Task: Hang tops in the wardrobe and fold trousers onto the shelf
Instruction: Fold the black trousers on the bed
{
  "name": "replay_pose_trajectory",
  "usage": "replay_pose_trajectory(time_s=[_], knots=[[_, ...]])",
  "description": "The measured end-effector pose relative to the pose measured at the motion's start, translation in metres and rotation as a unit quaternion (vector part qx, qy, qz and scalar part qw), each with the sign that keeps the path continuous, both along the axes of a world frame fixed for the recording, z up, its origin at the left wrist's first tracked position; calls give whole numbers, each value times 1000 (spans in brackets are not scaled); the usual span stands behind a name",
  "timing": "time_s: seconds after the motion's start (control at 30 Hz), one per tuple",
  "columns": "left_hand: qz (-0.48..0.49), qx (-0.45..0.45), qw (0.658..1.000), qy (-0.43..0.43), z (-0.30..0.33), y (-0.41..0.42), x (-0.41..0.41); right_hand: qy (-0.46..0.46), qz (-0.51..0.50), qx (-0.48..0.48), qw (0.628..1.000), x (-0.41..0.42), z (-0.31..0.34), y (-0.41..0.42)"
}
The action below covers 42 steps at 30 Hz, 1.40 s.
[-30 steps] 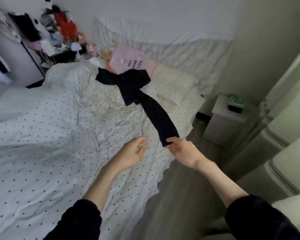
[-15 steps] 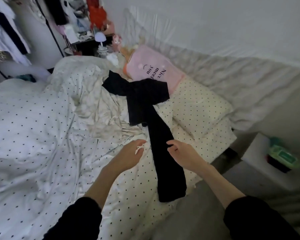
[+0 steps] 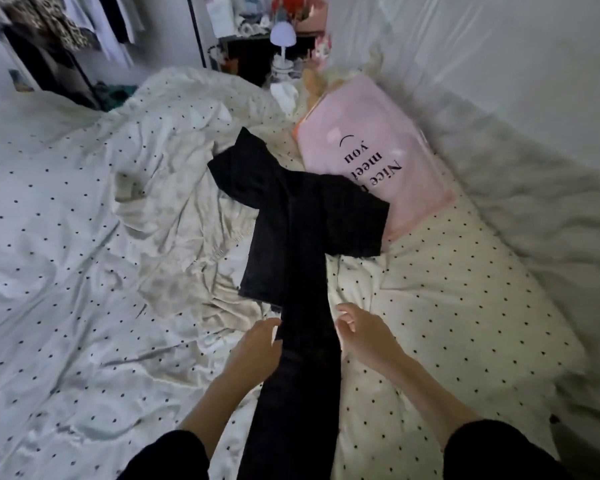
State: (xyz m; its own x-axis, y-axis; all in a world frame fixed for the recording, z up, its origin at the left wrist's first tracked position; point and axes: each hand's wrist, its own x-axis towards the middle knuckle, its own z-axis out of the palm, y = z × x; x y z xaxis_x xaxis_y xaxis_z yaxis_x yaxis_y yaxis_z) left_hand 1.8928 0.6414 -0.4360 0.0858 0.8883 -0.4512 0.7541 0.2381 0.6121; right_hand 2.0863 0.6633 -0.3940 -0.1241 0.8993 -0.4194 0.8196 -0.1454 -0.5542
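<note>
Neither hand has a proper hold yet; left hand [image 3: 257, 344] lies against the left edge of the black trousers [image 3: 305, 271] with fingers nearly straight, right hand [image 3: 364, 336] hovers just beside the right edge, fingers loosely curled, gripping nothing; the trousers run from bottom centre up the dotted bedding [image 3: 66, 237] to mid-frame, their far end folded across itself; risk, I'd say: lift from one edge only and that slack cloth slides, undoing the fold; further up, it overlaps the pink pillow [image 3: 378, 140] and could drag it along; count: two hands, one pair of trousers, one pink pillow, one small lamp [image 3: 282, 34], several garments on the rail [image 3: 66, 19] at upper left.
</note>
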Motion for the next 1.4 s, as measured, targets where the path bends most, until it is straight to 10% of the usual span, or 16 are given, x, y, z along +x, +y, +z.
replay_pose_trajectory(time_s=[0.5, 0.63, 0.83, 1.03, 1.2, 1.4], knots=[[154, -10, 983, 97, -135, 145, 62, -19, 62, 42, 997, 43, -136, 141], [134, 58, 986, 85, -118, 131, 56, -67, -67, 139, 986, 58, -131, 174], [84, 49, 993, 71, -91, 121, 37, 27, -318, 14, 948, 67, -139, 230], [115, 42, 981, 153, -67, 113, 38, 70, -270, 25, 960, 52, -93, 211], [47, 155, 980, 115, -19, 111, 76, 287, -293, -41, 911, 26, -25, 188], [85, 292, 949, 88, 53, 108, 82, 327, -216, -52, 919, 0, 102, 155]])
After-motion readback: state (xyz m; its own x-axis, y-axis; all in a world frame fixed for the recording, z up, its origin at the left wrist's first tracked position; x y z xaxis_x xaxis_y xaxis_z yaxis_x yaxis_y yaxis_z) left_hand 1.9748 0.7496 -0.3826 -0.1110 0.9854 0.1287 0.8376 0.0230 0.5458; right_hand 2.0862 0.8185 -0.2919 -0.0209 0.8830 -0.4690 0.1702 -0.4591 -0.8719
